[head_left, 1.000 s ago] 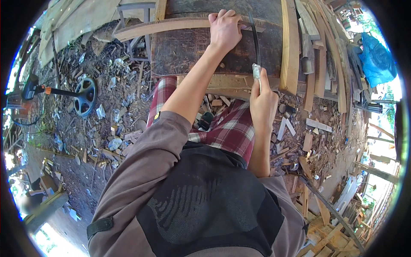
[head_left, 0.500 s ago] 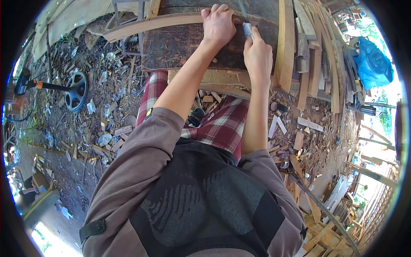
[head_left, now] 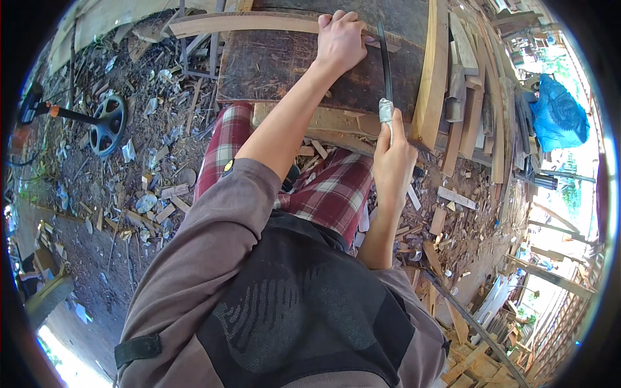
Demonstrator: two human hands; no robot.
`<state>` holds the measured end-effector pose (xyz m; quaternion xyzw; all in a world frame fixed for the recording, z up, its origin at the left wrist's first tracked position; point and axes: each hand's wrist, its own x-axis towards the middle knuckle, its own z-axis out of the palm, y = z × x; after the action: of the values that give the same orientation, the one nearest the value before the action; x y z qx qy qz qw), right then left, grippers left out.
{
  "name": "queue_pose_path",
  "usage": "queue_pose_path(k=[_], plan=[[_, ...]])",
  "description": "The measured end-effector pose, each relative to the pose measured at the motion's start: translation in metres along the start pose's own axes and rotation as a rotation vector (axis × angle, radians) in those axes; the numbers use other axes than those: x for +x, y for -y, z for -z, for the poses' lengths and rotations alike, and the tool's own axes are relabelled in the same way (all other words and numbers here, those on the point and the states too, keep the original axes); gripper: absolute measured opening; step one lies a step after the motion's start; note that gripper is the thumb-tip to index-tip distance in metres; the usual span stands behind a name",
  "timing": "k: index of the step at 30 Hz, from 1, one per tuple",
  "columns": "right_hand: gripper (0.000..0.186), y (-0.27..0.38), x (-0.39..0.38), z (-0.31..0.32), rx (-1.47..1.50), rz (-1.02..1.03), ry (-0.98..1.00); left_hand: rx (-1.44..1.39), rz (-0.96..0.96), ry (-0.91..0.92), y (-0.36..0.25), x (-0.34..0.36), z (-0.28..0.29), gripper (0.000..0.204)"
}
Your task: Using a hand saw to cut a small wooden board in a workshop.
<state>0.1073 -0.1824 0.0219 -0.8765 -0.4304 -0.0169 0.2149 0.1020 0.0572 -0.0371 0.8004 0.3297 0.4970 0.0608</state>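
A long pale wooden strip (head_left: 246, 23) lies across the dark bench top (head_left: 278, 71). My left hand (head_left: 341, 44) is closed over this strip near its right end and presses it on the bench. In my right hand (head_left: 394, 161) is a saw-like tool (head_left: 387, 71) with a long, narrow dark blade and a pale wrapped handle. Its blade points away from me and crosses the strip just right of my left hand. Any teeth on it are too small to make out.
A thick light beam (head_left: 432, 77) runs along the bench's right side, with several stacked boards (head_left: 475, 84) beyond it. A blue plastic bag (head_left: 559, 116) sits at the far right. Wood scraps litter the ground, and a black wheel (head_left: 108, 125) stands at left.
My right hand has drawn the saw-like tool back toward me, so more of its blade shows. My left hand stays on the strip; the whole view has shifted slightly.
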Motion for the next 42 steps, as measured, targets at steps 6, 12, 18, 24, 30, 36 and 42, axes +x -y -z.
queue_pose_path(k=[6,12,18,24,30,36,42], plan=[[0.037,-0.001,0.02,-0.012,0.013,-0.007,-0.02,-0.056,-0.048,0.004,0.001,0.003,0.005,0.01],[0.035,0.015,0.087,-0.03,0.042,0.103,-0.066,-0.115,-0.076,0.028,-0.004,0.002,0.01,0.007],[0.033,0.025,0.102,-0.038,0.027,0.05,-0.048,-0.057,0.029,0.03,-0.004,0.006,0.012,0.008],[0.036,0.026,0.093,-0.036,0.026,0.025,-0.053,-0.061,0.03,0.105,-0.01,0.007,0.018,0.009],[0.037,0.024,0.084,-0.036,0.043,0.004,-0.058,-0.06,0.002,0.072,-0.012,-0.002,0.02,0.009],[0.037,0.021,0.079,-0.035,0.075,-0.031,-0.034,-0.087,0.0,0.098,-0.016,-0.002,0.02,0.008],[0.035,0.009,0.046,-0.042,0.156,-0.041,-0.129,-0.08,-0.016,0.098,-0.005,0.008,0.017,0.006]])
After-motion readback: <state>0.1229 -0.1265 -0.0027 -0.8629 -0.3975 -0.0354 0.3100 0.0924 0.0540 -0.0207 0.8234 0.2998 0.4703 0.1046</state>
